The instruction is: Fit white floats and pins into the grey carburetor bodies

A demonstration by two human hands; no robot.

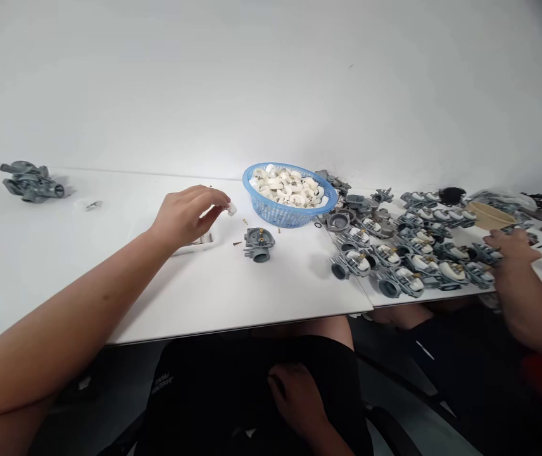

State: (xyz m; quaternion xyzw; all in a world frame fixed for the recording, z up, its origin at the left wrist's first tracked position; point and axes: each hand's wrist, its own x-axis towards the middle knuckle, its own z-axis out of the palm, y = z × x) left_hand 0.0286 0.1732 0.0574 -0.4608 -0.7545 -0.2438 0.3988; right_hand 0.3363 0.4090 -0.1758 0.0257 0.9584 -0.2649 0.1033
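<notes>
My left hand (188,215) is raised over the table, thumb and fingertips pinching a small white plastic float (231,208). Below it, partly covered by the hand, lies a shallow white tray (190,251) with small parts in it. A grey metal carburetor body (259,244) sits to the right of this hand, its open bowl side up. Around it lie a few small brass pieces (279,230) and a brownish screw (237,243). My right hand (297,396) rests on my lap below the table edge, thumb apart from the fingers, holding nothing visible.
A blue basket (290,216) full of white floats stands behind the carburetor. Many carburetors with floats (408,282) crowd the right side, near a co-worker's hand (513,247) and a tan bowl (489,216). Another carburetor (31,182) sits far left. A black ring (317,225) lies beside the basket.
</notes>
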